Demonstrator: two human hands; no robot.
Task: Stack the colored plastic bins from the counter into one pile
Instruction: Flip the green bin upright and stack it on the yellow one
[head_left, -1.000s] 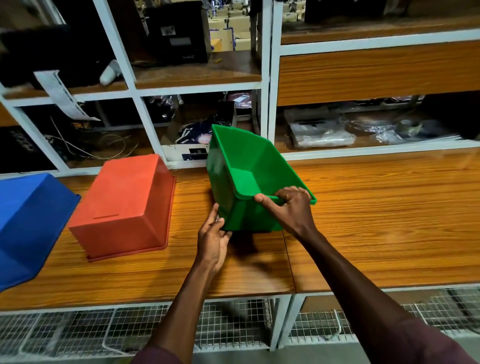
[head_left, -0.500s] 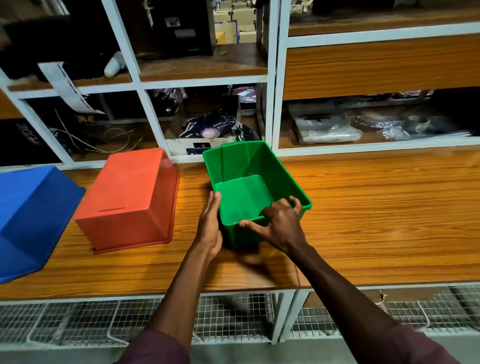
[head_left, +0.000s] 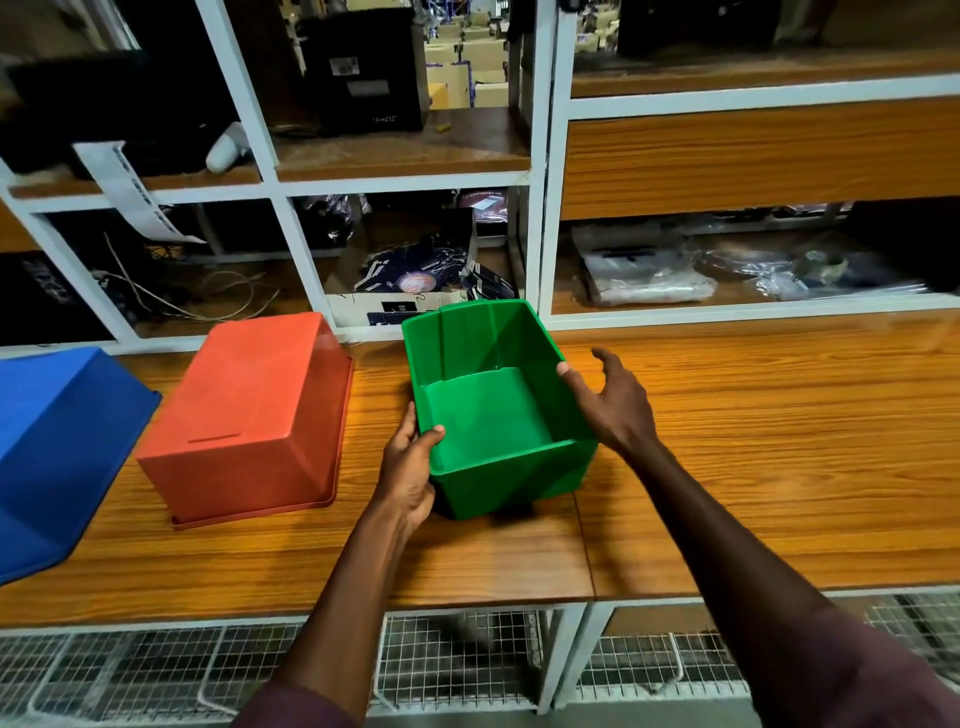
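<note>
The left hand (head_left: 408, 470) grips the near-left corner of the green bin (head_left: 491, 415): the thumb hooks over the rim and the fingers lie against the outer left wall. The right hand (head_left: 613, 402) is spread, fingers relaxed and straight, at the bin's right rim; whether it touches the rim cannot be told.

One green bin stands upright, opening upward, on the wooden counter (head_left: 753, 441), around the middle of the surface and reaching toward its rear edge. One red bin (head_left: 249, 415) lies upside down just left of the green bin, apart from it, base facing up. One blue bin (head_left: 57, 441) lies upside down at the left edge of the view, partly cut off by the frame, close beside the red bin. Total count: three bins, one of each colour, none nested.

Behind the rear edge of the counter stands a white metal shelf frame (head_left: 545, 208) holding boxes, cables and plastic-wrapped items. Wire mesh baskets (head_left: 457, 660) hang below the front edge.
</note>
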